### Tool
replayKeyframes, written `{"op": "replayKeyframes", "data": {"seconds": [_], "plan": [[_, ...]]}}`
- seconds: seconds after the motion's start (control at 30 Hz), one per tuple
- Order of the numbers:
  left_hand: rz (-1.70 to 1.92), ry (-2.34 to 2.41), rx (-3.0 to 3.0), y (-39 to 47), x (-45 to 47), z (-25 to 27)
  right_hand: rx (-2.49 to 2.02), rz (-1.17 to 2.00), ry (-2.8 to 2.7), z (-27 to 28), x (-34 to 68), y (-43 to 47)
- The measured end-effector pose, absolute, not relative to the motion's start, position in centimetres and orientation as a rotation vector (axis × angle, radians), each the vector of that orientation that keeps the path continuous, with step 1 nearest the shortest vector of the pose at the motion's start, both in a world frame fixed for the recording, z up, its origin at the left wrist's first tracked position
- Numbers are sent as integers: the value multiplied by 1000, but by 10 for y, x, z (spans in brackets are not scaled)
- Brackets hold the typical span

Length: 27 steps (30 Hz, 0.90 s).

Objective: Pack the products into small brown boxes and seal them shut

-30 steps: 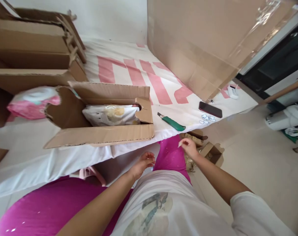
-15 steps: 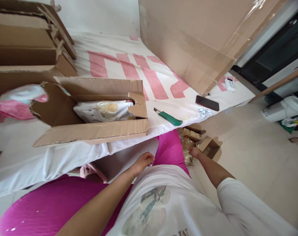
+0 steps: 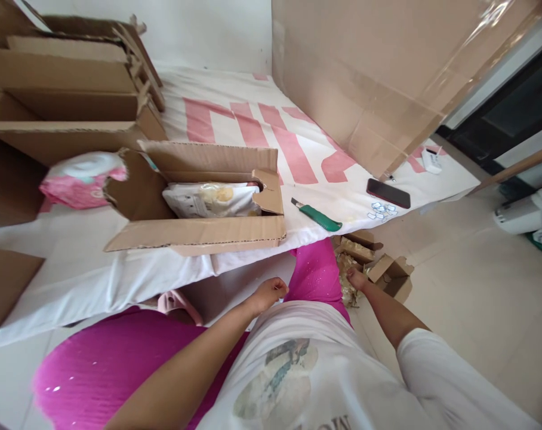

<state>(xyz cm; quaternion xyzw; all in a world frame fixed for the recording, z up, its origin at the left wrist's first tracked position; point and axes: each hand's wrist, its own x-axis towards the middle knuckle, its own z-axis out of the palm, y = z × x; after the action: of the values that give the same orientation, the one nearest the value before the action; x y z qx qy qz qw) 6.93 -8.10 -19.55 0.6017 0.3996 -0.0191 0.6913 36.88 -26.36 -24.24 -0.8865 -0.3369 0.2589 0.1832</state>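
My left hand (image 3: 271, 294) hangs in front of the table edge, above my magenta-clad lap, with its fingers curled in. Whatever it holds, if anything, is hidden. Lower on the other side, my right hand (image 3: 357, 278) appears over crumpled brownish wrapping (image 3: 348, 286) near the floor; its fingers are too small to read, and I cannot tell whether it touches the wrapping. On the table stands an open cardboard box (image 3: 217, 233) with a white printed packet (image 3: 215, 200) inside. A green utility knife (image 3: 318, 217) lies right of the box, its blade out.
More open cartons (image 3: 69, 107) stand at the left, beside a pink-and-white package (image 3: 85, 179). A phone (image 3: 388, 193), small white tags (image 3: 382, 210) and a white device (image 3: 431, 161) lie at the right. A big cardboard sheet (image 3: 365, 71) rises behind. Small boxes (image 3: 390, 278) sit on the floor.
The view has swung a little left, so the table things appear farther right and more cartons show. Both hands keep nearly the same pose; nothing on the table has moved.
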Motion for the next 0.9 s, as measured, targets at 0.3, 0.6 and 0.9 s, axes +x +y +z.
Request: {"op": "replayKeyframes", "data": {"seconds": [0.3, 0.6, 0.9], "plan": [[-27, 894, 1443, -82, 68, -197, -2702, 1157, -1087, -270, 371, -278], [-61, 877, 1555, -83, 68, -205, -2732, 977, -1070, -270, 368, -269], [20, 841, 1750, -90, 63, -185, -2315, -69, -1032, -131, 413, -223]]}}
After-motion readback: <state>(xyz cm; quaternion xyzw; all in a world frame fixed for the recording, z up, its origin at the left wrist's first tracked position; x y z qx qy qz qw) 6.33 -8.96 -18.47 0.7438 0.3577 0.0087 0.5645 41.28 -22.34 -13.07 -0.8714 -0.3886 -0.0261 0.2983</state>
